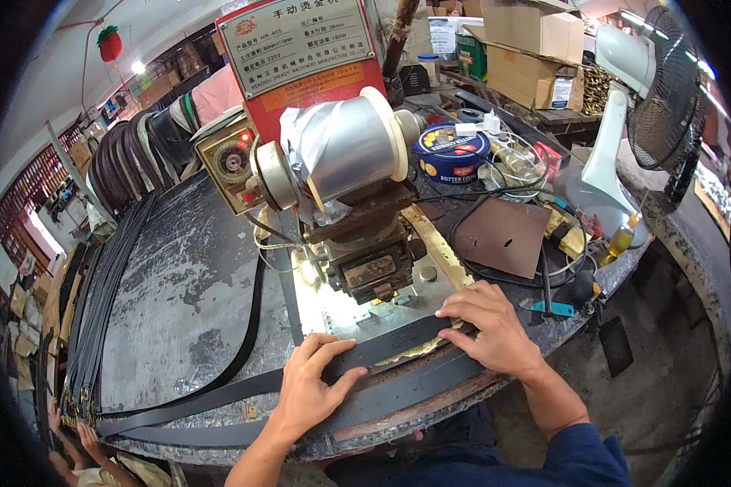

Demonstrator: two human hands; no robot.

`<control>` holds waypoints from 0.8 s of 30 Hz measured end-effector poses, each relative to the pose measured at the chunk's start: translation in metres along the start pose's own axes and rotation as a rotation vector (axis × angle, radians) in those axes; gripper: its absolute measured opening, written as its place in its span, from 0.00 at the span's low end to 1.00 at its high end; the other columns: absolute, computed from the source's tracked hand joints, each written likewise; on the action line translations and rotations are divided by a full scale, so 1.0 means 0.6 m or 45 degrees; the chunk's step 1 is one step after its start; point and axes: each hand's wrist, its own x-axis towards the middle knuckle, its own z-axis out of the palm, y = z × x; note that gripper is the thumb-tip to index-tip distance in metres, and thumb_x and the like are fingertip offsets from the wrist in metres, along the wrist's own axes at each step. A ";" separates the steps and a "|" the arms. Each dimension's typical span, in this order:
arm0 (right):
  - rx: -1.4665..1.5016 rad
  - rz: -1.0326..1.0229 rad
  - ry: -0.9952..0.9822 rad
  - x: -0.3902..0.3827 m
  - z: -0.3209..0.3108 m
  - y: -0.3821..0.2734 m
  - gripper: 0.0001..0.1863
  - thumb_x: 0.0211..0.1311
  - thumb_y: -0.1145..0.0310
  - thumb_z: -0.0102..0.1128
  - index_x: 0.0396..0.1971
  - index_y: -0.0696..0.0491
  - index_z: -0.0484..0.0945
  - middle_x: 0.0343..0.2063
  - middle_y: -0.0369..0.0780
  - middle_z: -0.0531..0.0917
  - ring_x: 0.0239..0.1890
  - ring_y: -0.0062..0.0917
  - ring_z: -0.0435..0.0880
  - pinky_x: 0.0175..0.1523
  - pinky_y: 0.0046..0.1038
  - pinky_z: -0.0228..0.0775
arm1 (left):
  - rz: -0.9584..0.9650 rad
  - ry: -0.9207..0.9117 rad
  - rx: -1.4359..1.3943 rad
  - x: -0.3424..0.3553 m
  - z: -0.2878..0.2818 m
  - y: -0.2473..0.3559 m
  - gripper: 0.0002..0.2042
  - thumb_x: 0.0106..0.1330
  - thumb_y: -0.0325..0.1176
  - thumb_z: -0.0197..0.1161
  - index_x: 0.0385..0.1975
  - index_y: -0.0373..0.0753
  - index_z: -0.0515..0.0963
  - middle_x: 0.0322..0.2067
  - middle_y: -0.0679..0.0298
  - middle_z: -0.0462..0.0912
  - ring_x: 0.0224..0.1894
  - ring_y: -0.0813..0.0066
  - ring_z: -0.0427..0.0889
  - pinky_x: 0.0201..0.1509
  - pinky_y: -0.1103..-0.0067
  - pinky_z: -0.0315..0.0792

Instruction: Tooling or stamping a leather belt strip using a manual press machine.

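A black belt strap lies along the front of a foil stamping press, beneath its heated head. My left hand pinches the strap between thumb and fingers. To the right, my right hand grips its other end near the bed's right edge. A faint mark shows on the strap, too small to make out. Above sits a roll of silver foil on a spool. In front of the bed a second black strap follows the table's curved edge. Light shines on the metal bed left of the head.
Many long black straps lie bundled at the table's left, where another person's hands touch their ends. A blue round tin, a brown sheet, tangled cables and a teal-handled cutter lie right. A fan stands beyond.
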 end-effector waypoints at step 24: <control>-0.079 -0.059 0.054 0.034 0.055 0.047 0.12 0.52 0.69 0.77 0.36 0.53 0.86 0.42 0.36 0.86 0.48 0.33 0.82 0.52 0.36 0.70 | -0.082 -0.102 -0.042 0.058 -0.021 -0.041 0.19 0.58 0.32 0.76 0.48 0.33 0.85 0.43 0.55 0.83 0.46 0.58 0.84 0.50 0.71 0.75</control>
